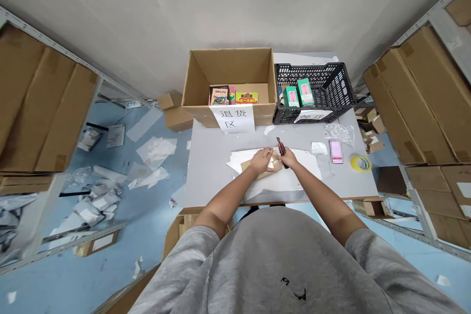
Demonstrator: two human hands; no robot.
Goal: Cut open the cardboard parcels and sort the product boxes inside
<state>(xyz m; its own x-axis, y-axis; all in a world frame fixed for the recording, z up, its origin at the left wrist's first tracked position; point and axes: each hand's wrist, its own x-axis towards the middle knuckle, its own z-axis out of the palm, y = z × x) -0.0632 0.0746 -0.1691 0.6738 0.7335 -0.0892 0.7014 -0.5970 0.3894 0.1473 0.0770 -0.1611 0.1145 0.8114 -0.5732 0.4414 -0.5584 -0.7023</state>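
Note:
In the head view, a small brown cardboard box (273,172) lies on white wrapping sheets (290,179) near the table's front edge. My left hand (260,160) rests over its left part and holds it, with the fingers pointing away from me. A red and black utility knife (281,146) is gripped in my right hand (288,157), just at the box's right end. The knife's tip points up and away. Whether the blade touches the box I cannot tell. A white label shows on the box between my hands.
Behind my hands stand a large open carton (230,66) with colourful boxes inside and a black plastic crate (327,117) holding green boxes. To the right lie a phone (336,151), a yellow tape roll (361,163) and bubble wrap (340,132). Shelves with cartons flank both sides.

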